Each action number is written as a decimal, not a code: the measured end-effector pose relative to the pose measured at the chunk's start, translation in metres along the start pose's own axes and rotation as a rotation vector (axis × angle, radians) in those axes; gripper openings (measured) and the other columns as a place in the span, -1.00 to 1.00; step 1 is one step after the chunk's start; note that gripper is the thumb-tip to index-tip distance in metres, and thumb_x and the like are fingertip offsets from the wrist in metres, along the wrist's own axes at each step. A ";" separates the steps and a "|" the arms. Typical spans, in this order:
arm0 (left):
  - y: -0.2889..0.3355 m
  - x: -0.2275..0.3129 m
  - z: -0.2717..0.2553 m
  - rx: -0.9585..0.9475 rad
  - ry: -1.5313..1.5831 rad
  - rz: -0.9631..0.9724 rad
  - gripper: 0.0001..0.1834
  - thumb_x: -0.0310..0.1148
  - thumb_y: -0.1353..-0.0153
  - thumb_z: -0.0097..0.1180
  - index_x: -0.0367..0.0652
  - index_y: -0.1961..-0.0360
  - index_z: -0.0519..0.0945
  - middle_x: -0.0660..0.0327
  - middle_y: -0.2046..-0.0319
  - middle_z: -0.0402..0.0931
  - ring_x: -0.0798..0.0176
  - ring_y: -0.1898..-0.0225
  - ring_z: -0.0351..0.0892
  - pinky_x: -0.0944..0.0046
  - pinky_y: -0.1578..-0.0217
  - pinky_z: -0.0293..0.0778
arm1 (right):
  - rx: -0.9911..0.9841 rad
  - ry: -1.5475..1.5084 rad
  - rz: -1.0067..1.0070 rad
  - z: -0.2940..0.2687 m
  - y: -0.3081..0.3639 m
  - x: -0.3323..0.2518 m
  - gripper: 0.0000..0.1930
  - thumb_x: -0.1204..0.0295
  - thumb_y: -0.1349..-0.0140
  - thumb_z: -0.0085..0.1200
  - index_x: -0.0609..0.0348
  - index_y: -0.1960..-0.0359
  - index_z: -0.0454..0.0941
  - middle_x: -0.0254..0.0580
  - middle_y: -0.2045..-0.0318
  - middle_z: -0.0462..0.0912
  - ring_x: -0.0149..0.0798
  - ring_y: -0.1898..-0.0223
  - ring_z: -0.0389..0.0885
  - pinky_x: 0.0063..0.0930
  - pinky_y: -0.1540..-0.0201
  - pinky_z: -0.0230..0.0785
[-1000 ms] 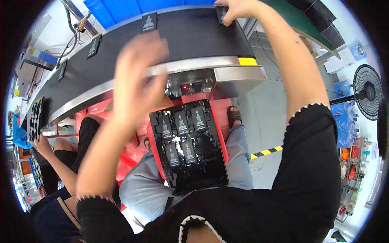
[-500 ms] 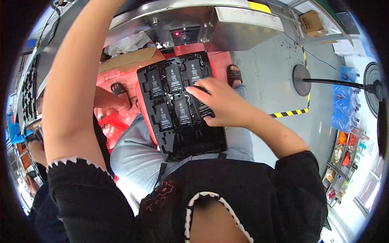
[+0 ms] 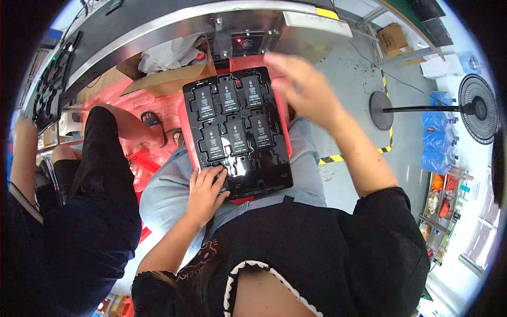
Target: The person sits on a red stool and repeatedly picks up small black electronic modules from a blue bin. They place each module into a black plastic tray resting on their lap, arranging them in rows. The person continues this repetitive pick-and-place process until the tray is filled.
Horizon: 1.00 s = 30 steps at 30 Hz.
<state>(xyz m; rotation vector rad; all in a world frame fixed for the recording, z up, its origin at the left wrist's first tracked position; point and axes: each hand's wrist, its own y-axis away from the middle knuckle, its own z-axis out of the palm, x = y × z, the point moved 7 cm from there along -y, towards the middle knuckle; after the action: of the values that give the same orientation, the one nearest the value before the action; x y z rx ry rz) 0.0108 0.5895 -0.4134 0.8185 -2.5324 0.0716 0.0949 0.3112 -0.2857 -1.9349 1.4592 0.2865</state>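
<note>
A black moulded plastic tray [image 3: 259, 182] lies across my lap on something red. In its pockets sit several flat black battery packs [image 3: 236, 134] with white print, and the pockets nearest me hold none. My left hand [image 3: 206, 193] rests on the tray's near left corner, fingers spread over the rim. Off the tray's far right side hovers my right hand [image 3: 303, 87], blurred by motion. Its fingers are stretched out, and nothing shows in them.
Ahead stands a metal-edged bench [image 3: 174, 29] with a cardboard box [image 3: 174, 76] of plastic bags beneath it. A co-worker's dark-clothed leg [image 3: 108, 148] is close on my left. Another black tray [image 3: 55, 87] lies at the far left; a stand fan [image 3: 478, 108] is at right.
My left arm has come back from over the bench, and its hand now touches the tray. My right hand has lifted off the batteries toward the far right, uncovering one.
</note>
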 end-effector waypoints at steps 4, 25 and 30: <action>-0.001 0.006 0.007 0.052 0.015 -0.013 -0.33 -0.23 -0.05 0.27 -0.09 -0.22 0.39 0.19 -0.17 0.35 0.07 -0.23 0.30 -0.21 -0.28 0.05 | 0.124 -0.200 0.163 -0.077 -0.092 -0.019 -0.42 0.35 -0.05 0.21 0.20 -0.17 0.45 0.00 -0.07 0.53 -0.06 -0.14 0.47 -0.29 -0.21 0.29; -0.269 -0.055 -0.335 0.908 -0.362 0.316 -0.37 -0.16 -0.01 0.39 -0.11 -0.12 0.52 0.04 -0.13 0.45 -0.08 -0.21 0.37 0.07 -0.21 0.28 | 0.192 0.508 -0.426 -0.093 -0.167 -0.025 -0.22 0.31 0.20 0.26 0.41 -0.13 0.34 0.16 0.00 0.41 0.15 -0.09 0.37 -0.08 -0.20 0.23; -0.357 -0.085 -0.347 0.318 -0.237 0.024 -0.05 -0.04 0.05 0.45 -0.12 -0.34 0.30 -0.08 -0.26 0.30 -0.05 -0.28 0.28 0.06 -0.30 0.17 | -0.076 0.098 -0.208 -0.068 -0.054 -0.047 -0.12 0.49 0.32 0.34 0.11 -0.24 0.37 -0.01 -0.12 0.43 0.05 -0.16 0.39 -0.18 -0.22 0.24</action>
<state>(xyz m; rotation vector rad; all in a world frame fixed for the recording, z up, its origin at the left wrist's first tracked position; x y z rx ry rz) 0.4191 0.4081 -0.1781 0.9665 -2.7972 0.4179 0.1131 0.3109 -0.1887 -2.1696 1.3101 0.1559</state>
